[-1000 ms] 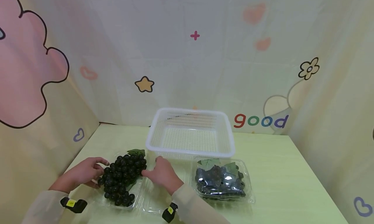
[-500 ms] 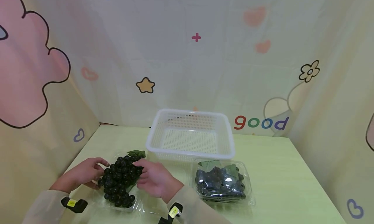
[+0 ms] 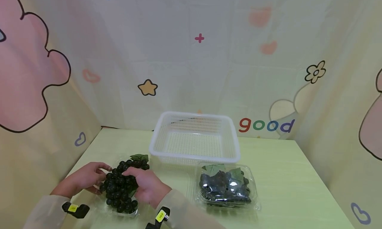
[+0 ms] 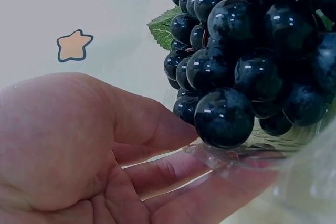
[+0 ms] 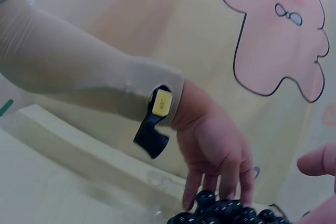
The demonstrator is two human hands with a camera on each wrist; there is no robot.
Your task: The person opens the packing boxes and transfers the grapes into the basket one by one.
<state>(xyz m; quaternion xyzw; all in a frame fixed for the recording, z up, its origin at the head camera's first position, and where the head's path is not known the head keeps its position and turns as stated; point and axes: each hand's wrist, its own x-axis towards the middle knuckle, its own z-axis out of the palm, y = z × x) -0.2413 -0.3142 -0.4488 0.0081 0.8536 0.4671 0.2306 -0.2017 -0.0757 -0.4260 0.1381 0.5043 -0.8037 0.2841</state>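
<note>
A bunch of dark grapes (image 3: 119, 186) with a green leaf (image 3: 139, 157) lies in a clear plastic clamshell box (image 3: 131, 213) at the front left. At the box's left side, my left hand (image 3: 89, 177) pinches its edge; in the left wrist view the thumb (image 4: 152, 121) lies over the rim beside the lowest grape, with fingers beneath the plastic. My right hand (image 3: 150, 186) is at the right side of the bunch, its thumb stretched across the grapes and its other fingers mostly hidden. The right wrist view shows thumb and finger apart at the bunch.
Right of the hands stands a closed clear clamshell box (image 3: 226, 186) with dark grapes and leaves inside. Behind is a white perforated plastic basket (image 3: 194, 156), close to the patterned backdrop (image 3: 179, 73). The pale green table (image 3: 283, 182) extends to the right.
My right hand has come off the plastic beside the bunch and moved left over the grapes. The left hand has stayed at the box's left edge.
</note>
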